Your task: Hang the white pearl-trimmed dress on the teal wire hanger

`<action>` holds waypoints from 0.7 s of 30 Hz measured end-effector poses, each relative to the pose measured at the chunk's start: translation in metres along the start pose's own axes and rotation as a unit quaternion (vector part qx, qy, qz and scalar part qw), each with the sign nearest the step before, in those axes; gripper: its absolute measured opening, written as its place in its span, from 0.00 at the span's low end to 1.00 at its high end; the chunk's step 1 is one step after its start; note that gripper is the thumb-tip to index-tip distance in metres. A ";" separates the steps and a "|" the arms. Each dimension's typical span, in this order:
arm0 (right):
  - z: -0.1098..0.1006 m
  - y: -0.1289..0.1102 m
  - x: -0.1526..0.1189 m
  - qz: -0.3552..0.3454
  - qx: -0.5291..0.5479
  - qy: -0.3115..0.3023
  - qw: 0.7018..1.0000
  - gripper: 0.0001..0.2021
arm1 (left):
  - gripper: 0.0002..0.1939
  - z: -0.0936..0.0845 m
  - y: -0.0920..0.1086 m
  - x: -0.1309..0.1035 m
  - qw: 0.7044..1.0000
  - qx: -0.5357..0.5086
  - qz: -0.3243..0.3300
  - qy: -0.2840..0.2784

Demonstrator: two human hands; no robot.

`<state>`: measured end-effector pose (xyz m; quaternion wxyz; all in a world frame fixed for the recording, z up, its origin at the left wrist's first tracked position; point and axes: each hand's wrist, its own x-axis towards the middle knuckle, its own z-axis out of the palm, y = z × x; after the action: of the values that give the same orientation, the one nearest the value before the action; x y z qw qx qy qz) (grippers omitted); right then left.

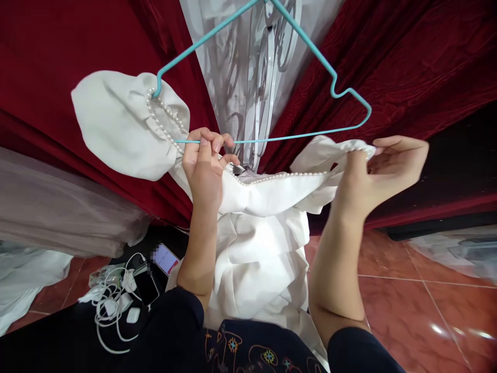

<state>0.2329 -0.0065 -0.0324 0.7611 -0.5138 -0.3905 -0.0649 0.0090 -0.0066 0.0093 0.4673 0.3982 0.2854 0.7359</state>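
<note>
A white dress (260, 259) with puffed sleeves and a pearl-trimmed neckline hangs in front of me. Its left shoulder and sleeve (120, 124) sit over the left end of a light-blue hanger (303, 136). My left hand (205, 160) is closed around the hanger's bottom bar and the pearl edge beside it. With the thumb inside the pearl trim, my right hand (388, 166) pinches the other shoulder of the dress. That shoulder is below the hanger's bare right end, apart from it. The skirt drapes down toward my lap.
Dark red curtains (419, 67) hang on both sides, with a white metal scroll frame (266, 77) and sheer cloth between. At lower left, white cables (103, 311), a phone (165, 259) and a black device (146, 287) lie on a black surface. Red floor tiles (419, 290) show right.
</note>
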 end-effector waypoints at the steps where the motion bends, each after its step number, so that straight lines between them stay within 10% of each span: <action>1: -0.004 0.007 0.013 0.018 -0.014 -0.003 1.000 0.07 | 0.07 -0.002 0.003 0.000 1.000 -0.009 0.001 -0.012; 7: -0.014 0.023 0.066 0.067 -0.055 -0.032 0.996 0.14 | 0.07 -0.006 0.011 -0.002 1.000 0.003 -0.013 -0.028; 16: 0.025 -0.050 0.086 -0.019 0.004 -0.140 0.990 0.15 | 0.08 -0.005 0.013 -0.005 1.000 0.010 -0.024 -0.012; 21: 0.050 -0.047 0.092 -0.054 0.026 -0.188 0.980 0.15 | 0.09 -0.001 0.012 -0.010 1.000 -0.006 -0.019 -0.017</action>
<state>0.2460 0.0414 0.0713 0.6825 -0.4753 -0.5552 0.0021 0.0054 -0.0201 0.0149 0.4888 0.4019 0.2805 0.7218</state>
